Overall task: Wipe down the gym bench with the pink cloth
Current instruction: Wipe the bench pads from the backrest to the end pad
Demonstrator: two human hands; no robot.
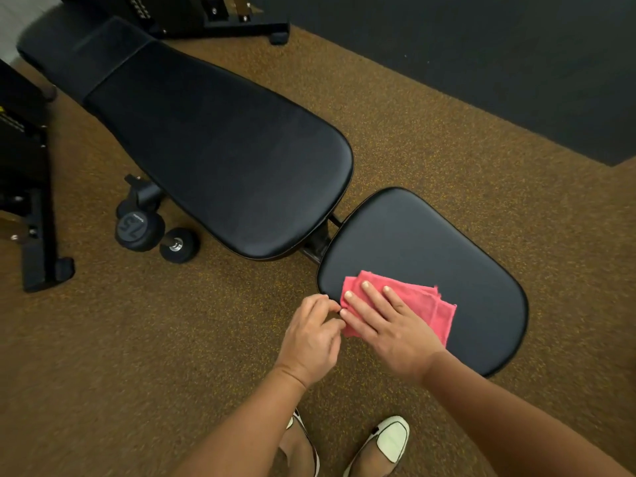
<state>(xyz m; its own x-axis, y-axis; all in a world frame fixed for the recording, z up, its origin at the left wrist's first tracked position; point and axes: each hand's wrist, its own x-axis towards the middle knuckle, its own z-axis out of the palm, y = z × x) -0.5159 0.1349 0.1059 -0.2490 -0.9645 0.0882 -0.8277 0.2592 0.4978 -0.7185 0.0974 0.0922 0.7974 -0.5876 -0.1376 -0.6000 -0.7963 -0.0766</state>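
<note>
Head view: the seat pad (430, 242) of the gym bench (320, 249) is taken as landmark. The pink cloth (426, 304), folded, lies flat on the seat pad's near-left part and reaches its left edge. The right hand (389, 325) rests palm-down on the cloth, fingers (370, 294) straight, slightly spread, gripping nothing. The left hand (311, 339) is at the seat pad's left edge, fingers curled narrow, tips at the cloth's edge; cannot tell whether they pinch it. The backrest pad (223, 149) lies just beyond the seat pad, across a gap. A dumbbell (144, 228) lies on the floor (413, 132), well left of the seat pad.
</note>
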